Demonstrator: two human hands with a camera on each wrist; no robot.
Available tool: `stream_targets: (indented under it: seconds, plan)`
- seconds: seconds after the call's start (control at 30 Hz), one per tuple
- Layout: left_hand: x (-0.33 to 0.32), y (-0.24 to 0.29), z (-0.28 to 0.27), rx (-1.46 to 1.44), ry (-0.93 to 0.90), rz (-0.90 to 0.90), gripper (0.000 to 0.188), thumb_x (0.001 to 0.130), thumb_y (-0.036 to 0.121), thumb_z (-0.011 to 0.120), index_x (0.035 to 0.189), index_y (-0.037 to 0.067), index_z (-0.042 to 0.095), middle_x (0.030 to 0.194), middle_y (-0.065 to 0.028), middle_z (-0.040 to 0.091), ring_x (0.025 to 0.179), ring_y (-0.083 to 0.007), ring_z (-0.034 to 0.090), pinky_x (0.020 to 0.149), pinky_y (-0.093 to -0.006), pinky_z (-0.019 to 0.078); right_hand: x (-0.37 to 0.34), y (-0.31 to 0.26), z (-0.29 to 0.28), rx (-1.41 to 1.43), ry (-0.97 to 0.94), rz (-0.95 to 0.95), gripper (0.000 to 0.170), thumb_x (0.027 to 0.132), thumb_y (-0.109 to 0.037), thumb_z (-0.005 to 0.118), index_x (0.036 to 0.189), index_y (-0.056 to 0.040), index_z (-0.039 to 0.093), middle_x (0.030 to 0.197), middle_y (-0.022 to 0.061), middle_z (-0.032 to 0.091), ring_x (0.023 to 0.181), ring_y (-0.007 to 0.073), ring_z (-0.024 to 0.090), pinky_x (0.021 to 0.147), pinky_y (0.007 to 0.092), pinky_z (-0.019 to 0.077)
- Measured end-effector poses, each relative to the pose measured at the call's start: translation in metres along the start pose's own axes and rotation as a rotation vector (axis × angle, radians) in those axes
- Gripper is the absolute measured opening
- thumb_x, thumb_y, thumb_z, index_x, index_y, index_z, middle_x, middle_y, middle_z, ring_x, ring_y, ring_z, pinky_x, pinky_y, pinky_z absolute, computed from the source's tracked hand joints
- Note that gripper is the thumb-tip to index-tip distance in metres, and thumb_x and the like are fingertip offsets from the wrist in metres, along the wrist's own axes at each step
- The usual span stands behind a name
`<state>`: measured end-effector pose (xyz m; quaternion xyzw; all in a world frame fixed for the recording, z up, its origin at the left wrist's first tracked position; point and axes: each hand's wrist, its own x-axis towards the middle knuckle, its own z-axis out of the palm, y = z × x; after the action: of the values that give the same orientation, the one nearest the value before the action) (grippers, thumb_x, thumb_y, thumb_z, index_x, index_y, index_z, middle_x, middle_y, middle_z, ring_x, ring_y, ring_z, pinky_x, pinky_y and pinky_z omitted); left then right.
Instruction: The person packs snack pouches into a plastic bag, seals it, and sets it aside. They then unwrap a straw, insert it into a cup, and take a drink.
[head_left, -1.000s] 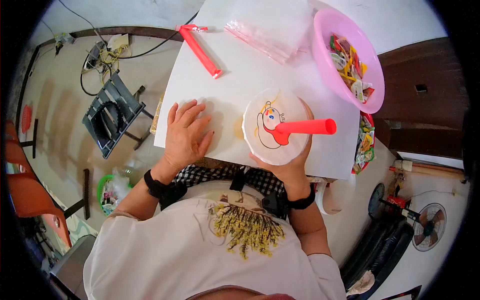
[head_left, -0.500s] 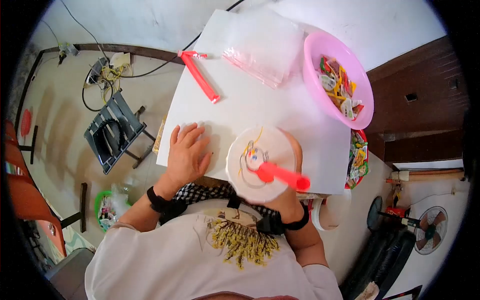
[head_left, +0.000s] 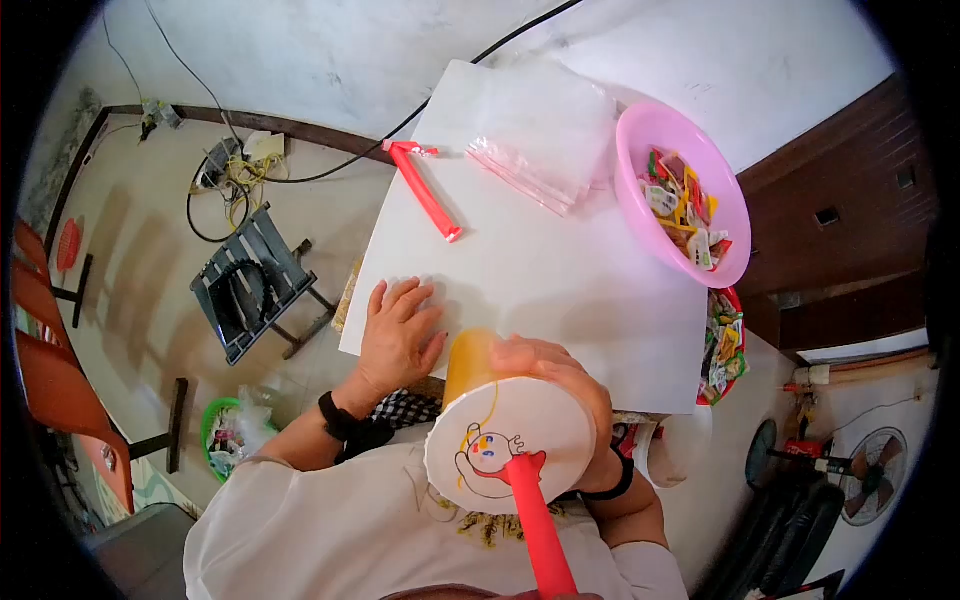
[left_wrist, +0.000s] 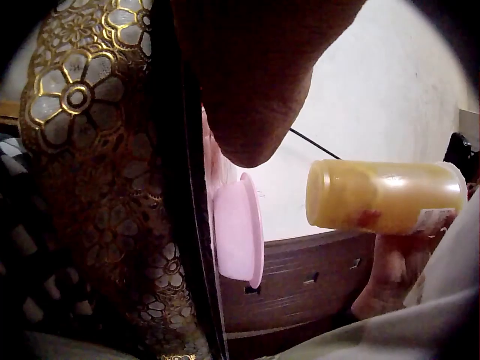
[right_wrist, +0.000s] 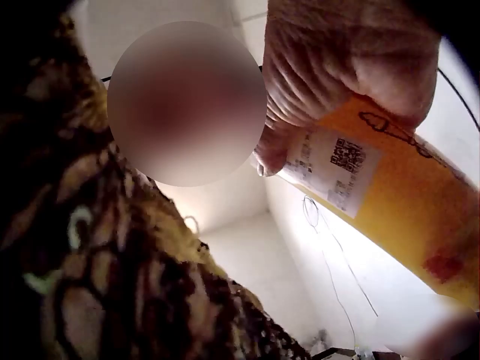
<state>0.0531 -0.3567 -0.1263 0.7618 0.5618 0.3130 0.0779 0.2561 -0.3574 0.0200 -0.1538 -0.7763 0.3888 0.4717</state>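
A tall cup of yellow-orange drink [head_left: 470, 362] tilts toward the wearer, held off the table by the right hand [head_left: 560, 385], whose fingers curl round its side. Its white lid [head_left: 510, 420] bears a cartoon figure, and a thick red straw [head_left: 540, 530] points at the face. In the left wrist view the cup [left_wrist: 390, 196] lies nearly sideways in the air; the right wrist view shows a printed label [right_wrist: 337, 166] on it. The left hand [head_left: 400, 335] rests on the white table [head_left: 600, 350] near its front edge, fingers spread, holding nothing.
On the table lie a red-wrapped straw [head_left: 428, 195] and clear plastic bags [head_left: 545, 130]. A pink basin [head_left: 632, 190] of small packets stands at the right, with more packets [head_left: 722, 345] below it. A folding stool [head_left: 250, 290] and green bin [head_left: 215, 440] are on the floor.
The right hand has lifted the cup from over the table toward the wearer and tipped it, the straw swinging toward the face. The left hand stays on the table. The head view has shifted.
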Motion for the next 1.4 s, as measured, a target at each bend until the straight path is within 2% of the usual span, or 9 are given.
stream_targets:
  seconds: [0.27, 0.87, 1.4]
  plan:
    - [-0.001, -0.001, 0.000, -0.003, 0.014, 0.027, 0.031, 0.069, 0.018, 0.069, 0.098, 0.009, 0.063, 0.119, -0.0119, 0.055, 0.121, -0.0297, 0.045, 0.105, -0.0539, 0.0246, 0.004, -0.004, 0.000, -0.062, -0.033, -0.030, 0.075, 0.069, -0.021, 0.080, 0.127, 0.0002, 0.039, 0.125, 0.0236, 0.050, 0.113, 0.0384, 0.052, 0.098, 0.0507, 0.0388]
    - [-0.002, -0.004, 0.004, 0.014, 0.026, 0.030, 0.033, 0.069, 0.018, 0.069, 0.100, 0.009, 0.062, 0.119, -0.0117, 0.055, 0.121, -0.0300, 0.045, 0.105, -0.0537, 0.0243, 0.008, 0.003, 0.001, -0.028, 0.005, -0.095, 0.078, 0.068, -0.023, 0.082, 0.127, 0.0009, 0.038, 0.123, 0.0233, 0.052, 0.111, 0.0384, 0.054, 0.097, 0.0492, 0.0399]
    - [-0.002, -0.002, 0.005, 0.006, 0.038, 0.025, 0.033, 0.068, 0.017, 0.070, 0.099, 0.010, 0.063, 0.119, -0.0110, 0.055, 0.120, -0.0302, 0.046, 0.105, -0.0541, 0.0252, 0.007, -0.012, -0.007, -0.088, 0.040, -0.071, 0.082, 0.065, -0.021, 0.083, 0.129, 0.0006, 0.038, 0.123, 0.0243, 0.052, 0.113, 0.0378, 0.053, 0.100, 0.0513, 0.0369]
